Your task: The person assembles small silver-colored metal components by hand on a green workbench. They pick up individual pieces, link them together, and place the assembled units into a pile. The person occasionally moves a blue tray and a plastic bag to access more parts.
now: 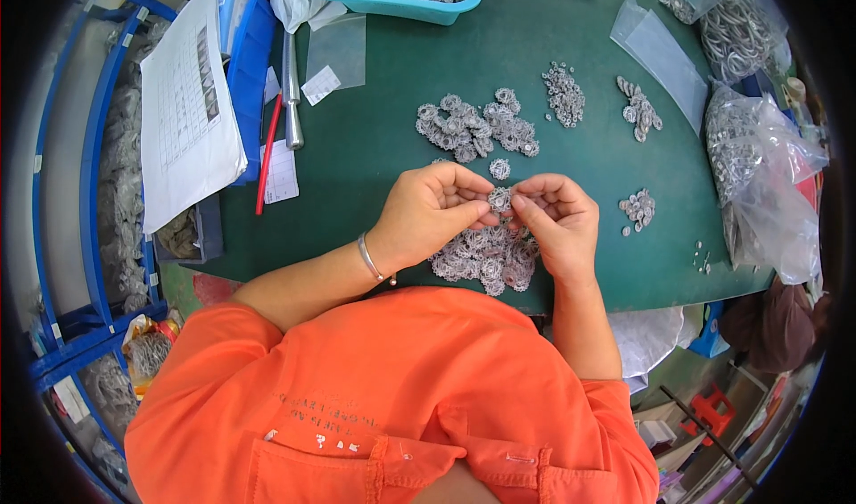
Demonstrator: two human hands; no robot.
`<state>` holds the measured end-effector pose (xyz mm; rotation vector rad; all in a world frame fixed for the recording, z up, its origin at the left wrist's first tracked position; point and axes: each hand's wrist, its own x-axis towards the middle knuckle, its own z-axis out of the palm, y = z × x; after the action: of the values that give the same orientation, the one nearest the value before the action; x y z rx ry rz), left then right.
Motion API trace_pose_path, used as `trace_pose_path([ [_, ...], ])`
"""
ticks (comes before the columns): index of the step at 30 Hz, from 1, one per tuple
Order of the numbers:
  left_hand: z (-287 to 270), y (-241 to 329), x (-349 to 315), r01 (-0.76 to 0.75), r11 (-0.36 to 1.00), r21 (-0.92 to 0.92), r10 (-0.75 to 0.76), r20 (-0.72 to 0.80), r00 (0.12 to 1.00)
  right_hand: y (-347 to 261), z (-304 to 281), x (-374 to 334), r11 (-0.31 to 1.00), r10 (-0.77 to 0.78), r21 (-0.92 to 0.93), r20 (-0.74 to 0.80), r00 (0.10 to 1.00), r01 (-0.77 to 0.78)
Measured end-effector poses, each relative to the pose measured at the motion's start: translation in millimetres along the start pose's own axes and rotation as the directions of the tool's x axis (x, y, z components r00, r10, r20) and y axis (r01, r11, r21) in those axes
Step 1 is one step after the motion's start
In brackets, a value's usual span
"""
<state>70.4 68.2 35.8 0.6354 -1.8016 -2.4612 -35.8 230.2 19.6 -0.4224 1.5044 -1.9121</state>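
Observation:
Between my fingertips is a small round silver metal piece with a scalloped, openwork rim [499, 201]. My left hand [428, 210], with a silver bangle [367, 256] at the wrist, pinches its left side. From the right, my right hand [563, 220] grips it between thumb and fingers. Under my hands lies a heap of similar scalloped pieces [489, 263]. One single scalloped piece [499, 169] rests just beyond my fingers, and past it spreads another pile of them [456, 126]. What the fingertips cover on the held piece is hidden.
To the right lie small ring-like parts [564, 95], oval pieces [638, 110] and small discs [637, 210]. A turquoise basket [410, 4] of metal parts stands at the back. Plastic bags of metal parts [753, 165] line the right edge; a red pencil [269, 156] and papers [189, 129] are left.

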Motion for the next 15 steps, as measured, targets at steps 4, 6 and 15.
trace_pose_path([
  [4, -1, -2, -1, -0.01, 1.0, 0.004, 0.01, 0.017, 1.0, 1, -3, -3, 1.0, -0.014, -0.009, 0.021, 1.0, 0.014],
  [6, -1, -1, -2, -0.002, 1.0, 0.023, 0.001, 0.03, 1.0, 1, 0, -7, 0.998, -0.028, -0.048, -0.012, 1.0, 0.027],
  [15, -36, -6, -16, -0.715, 0.378, 0.588, 0.486, 0.532, 0.694, -13, -12, 12, 0.445, -0.406, -0.76, 0.301, 0.863, 0.475],
])
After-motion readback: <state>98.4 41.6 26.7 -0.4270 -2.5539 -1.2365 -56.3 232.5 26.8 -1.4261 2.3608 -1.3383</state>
